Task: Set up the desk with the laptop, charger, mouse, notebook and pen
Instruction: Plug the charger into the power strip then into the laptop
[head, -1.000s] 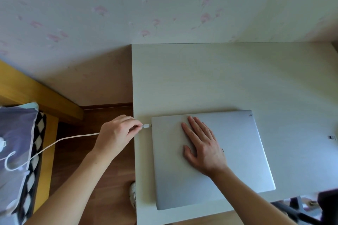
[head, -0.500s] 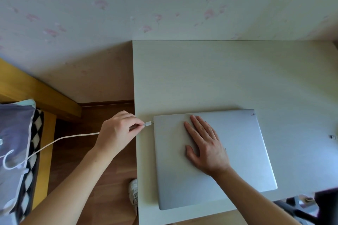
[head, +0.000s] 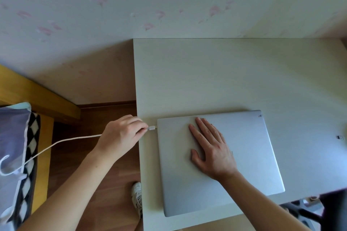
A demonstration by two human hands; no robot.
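A closed silver laptop (head: 249,155) lies on the pale desk (head: 216,73) near its front left corner. My right hand (head: 212,148) rests flat on the lid with straight fingers. My left hand (head: 122,135) pinches the white charger plug (head: 152,128), whose tip sits right at the laptop's left edge. The white charger cable (head: 56,143) trails left from my hand to the bedding. Mouse, notebook and pen are out of view.
A small dark item (head: 339,137) lies on the desk at the far right. A wooden bed frame (head: 39,99) with patterned bedding (head: 15,137) stands left. A white shoe (head: 136,196) is on the wooden floor. A chair base (head: 304,210) shows at the bottom right.
My left hand has brought the plug slightly rightward until it meets the laptop's left edge. My right hand has stayed flat on the lid.
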